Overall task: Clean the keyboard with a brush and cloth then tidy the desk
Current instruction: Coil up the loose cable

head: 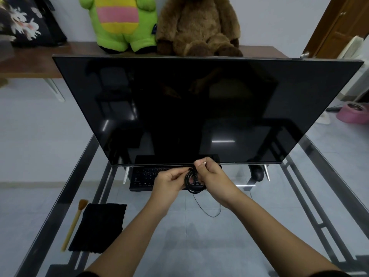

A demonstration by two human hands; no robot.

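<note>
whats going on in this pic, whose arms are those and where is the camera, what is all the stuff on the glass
There is no machine here. The camera sits on a person's head and looks forward and down, so the two bare arms reaching in from the bottom are the wearer's own.

The left hand and right hand are together holding a coil of thin black cable, with a loose loop hanging below it.

They work over a glass desk. On it stand a large dark monitor and, under its lower edge, a black keyboard. At the near left lie a black cloth and a tan-handled brush, side by side. Behind the monitor sit two plush toys.
</note>
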